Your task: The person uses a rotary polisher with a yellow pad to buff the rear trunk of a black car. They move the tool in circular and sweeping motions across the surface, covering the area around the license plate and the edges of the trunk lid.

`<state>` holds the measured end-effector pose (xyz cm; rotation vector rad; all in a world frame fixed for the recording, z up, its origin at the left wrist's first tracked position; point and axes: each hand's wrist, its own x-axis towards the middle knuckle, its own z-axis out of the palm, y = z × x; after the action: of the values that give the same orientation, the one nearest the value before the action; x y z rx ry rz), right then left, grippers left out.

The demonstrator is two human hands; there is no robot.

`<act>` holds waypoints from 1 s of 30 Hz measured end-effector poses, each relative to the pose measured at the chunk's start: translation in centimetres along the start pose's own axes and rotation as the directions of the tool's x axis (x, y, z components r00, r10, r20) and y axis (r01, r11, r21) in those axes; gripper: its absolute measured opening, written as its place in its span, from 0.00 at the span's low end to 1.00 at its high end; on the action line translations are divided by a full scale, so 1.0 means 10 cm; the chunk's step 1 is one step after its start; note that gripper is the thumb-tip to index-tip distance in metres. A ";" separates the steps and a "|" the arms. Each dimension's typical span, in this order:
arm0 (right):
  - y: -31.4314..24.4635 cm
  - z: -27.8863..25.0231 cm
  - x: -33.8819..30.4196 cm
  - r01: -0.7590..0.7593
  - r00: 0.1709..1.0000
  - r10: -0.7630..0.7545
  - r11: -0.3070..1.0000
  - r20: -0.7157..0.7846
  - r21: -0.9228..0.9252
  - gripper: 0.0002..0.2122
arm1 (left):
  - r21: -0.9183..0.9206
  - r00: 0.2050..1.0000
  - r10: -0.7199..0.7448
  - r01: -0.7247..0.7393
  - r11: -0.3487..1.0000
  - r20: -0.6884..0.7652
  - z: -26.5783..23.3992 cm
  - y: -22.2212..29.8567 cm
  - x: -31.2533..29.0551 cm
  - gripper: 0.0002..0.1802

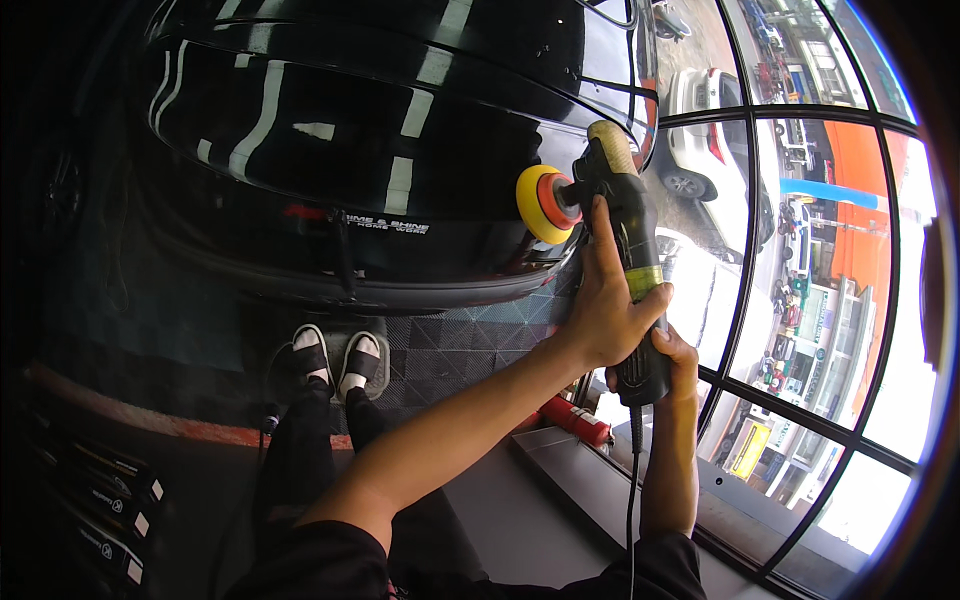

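At the right of the black car (330, 165), the left hand (606, 308) is gripping a corded polisher's (630, 210) body, the right hand (681, 352) its rear end. Polishing seems to be progressing; treated and remaining paint cannot be told apart.

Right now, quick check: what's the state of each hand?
Left hand: closed on the electric polisher's body, one finger extended along it.
Right hand: closed on the same polisher's rear end, near its power cord.
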<state>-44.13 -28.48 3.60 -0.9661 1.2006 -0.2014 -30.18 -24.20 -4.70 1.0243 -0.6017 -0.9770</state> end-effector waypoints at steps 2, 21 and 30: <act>0.09 0.19 -0.02 -0.024 0.999 0.026 0.999 0.046 -0.032 0.34 | 0.019 1.000 -0.011 0.011 1.000 0.006 -0.20 0.05 -0.15 0.67; 0.54 0.85 0.33 0.152 0.942 -0.136 0.988 0.306 -0.029 0.40 | -0.004 1.000 0.012 -0.012 1.000 0.022 -1.00 0.23 -0.38 0.67; 0.86 0.21 0.58 0.252 0.955 -0.282 0.936 0.096 0.244 0.30 | 0.170 0.940 0.058 -0.121 0.978 0.336 -0.41 -0.38 0.26 0.68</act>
<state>-42.96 -25.69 -6.56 -0.9217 0.9010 -0.4777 -27.17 -25.40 -9.96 0.9958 -1.0268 -1.0326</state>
